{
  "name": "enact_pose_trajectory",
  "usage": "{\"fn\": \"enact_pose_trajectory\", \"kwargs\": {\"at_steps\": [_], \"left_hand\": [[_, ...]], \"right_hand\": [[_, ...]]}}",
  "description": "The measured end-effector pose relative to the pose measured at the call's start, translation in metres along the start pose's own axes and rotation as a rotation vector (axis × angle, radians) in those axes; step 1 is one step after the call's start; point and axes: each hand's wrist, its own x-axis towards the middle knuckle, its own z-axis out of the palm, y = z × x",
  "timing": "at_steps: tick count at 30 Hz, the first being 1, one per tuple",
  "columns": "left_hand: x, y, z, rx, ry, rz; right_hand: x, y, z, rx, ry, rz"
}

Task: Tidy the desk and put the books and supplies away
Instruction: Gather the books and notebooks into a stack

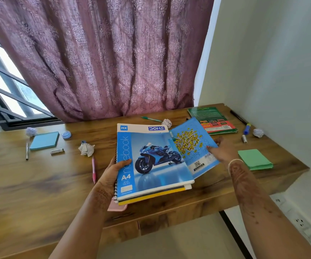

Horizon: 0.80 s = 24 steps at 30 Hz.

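Above the wooden surface (39, 180), the left hand (111, 172) curls its fingers around a notebook stack (151, 161), thumb on the motorcycle cover. A thin blue book (192, 146) overlaps the stack's right side, and the right hand (221, 150) pinches the book's edge.

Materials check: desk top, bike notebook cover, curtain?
By look: desk top wood-grain, possibly laminate, satin sheen; bike notebook cover coated card, glossy printed photo; curtain matte woven fabric, patterned, hanging in folds.
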Motion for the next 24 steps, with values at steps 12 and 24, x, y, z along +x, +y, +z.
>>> {"fn": "enact_pose_trajectory", "kwargs": {"at_steps": [12,24], "left_hand": [[0.001,0.008,0.015,-0.034,-0.009,-0.001],[0.008,0.009,0.092,-0.175,-0.117,0.084]], "right_hand": [[-0.035,-0.057,-0.023,-0.289,0.292,-0.331],[-0.125,-0.141,0.052,-0.901,0.255,-0.750]]}}
